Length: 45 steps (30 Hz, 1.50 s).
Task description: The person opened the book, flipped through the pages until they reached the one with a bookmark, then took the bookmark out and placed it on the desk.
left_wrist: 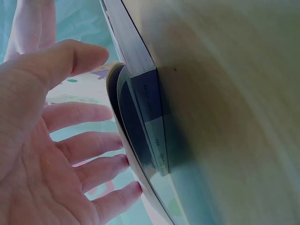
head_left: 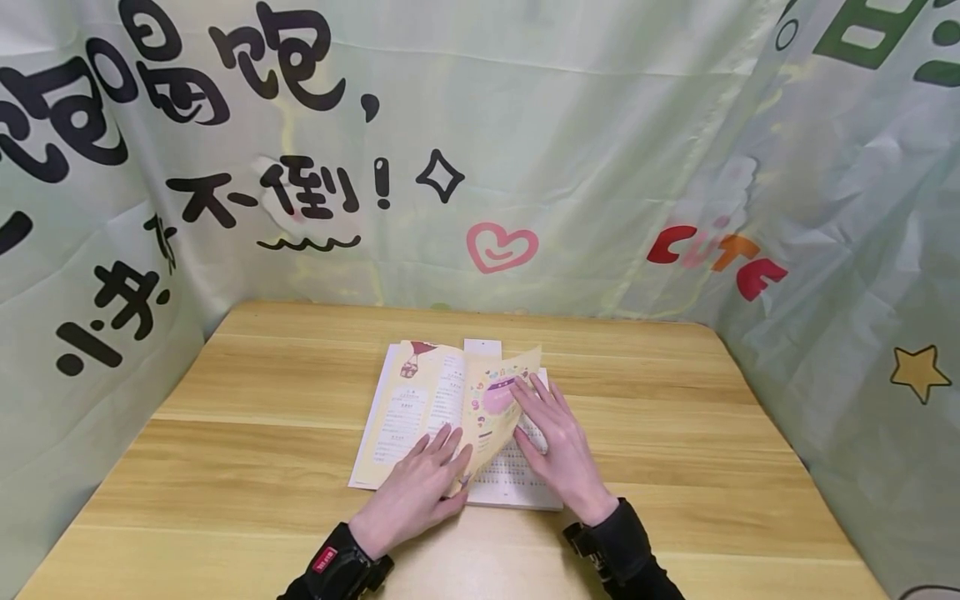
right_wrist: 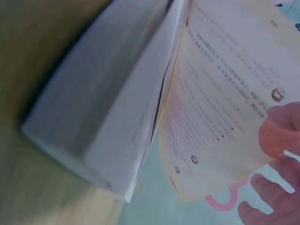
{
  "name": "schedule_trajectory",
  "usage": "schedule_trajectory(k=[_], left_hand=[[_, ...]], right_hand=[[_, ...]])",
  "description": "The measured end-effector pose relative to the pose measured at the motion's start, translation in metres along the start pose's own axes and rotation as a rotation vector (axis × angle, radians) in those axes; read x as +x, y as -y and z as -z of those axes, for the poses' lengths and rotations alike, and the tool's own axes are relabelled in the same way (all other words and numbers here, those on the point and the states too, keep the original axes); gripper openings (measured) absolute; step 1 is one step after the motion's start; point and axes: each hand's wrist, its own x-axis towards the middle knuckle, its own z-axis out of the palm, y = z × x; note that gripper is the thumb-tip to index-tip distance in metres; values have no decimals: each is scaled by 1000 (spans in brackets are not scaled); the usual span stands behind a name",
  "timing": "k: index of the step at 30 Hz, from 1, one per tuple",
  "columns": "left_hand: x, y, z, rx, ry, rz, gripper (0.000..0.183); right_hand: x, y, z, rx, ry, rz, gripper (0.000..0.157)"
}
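An open book [head_left: 408, 417] with cream, illustrated pages lies on the wooden table. Fingers spread and nearly straight, my left hand [head_left: 420, 483] rests on its lower left page near the fold; the left wrist view shows the left palm [left_wrist: 42, 173] and fingertips along the book's curved cover and spine [left_wrist: 152, 117]. One page [head_left: 491, 396] stands partly lifted on the right side. My right hand [head_left: 558, 442] pinches this page's outer edge, fingers on the upper face and thumb [right_wrist: 286, 117] on the underside. Text and small drawings cover the raised leaf [right_wrist: 220, 103].
Beneath the lifted page shows the right-hand text page [head_left: 517, 487]. A pale strip [head_left: 482, 347] sticks out past the book's top edge. Bare wood [head_left: 675, 400] of the table surrounds the book. Behind it hangs a printed curtain [head_left: 585, 150].
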Motion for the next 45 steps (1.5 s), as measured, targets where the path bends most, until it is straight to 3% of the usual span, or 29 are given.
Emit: schedule_trajectory(k=[16,24,30,38,45], left_hand=[[1,-1,-1,-34,-34,9,70],[3,-2,1,-76,-152,12,81],[4,-2,2,-99,-281,0,89],[6,0,4,-101,-396,-56,92],[8,1,5,-85,-494,-112,86]], right_hand=[[-7,15,-14,70,180,-233,104],[-7,21,-21,150,274,-214,105],[-9,23,-24,191,357,-176,102],[-9,24,-26,223,509,-147,98],[-10,27,-27,237,547,-74,95]])
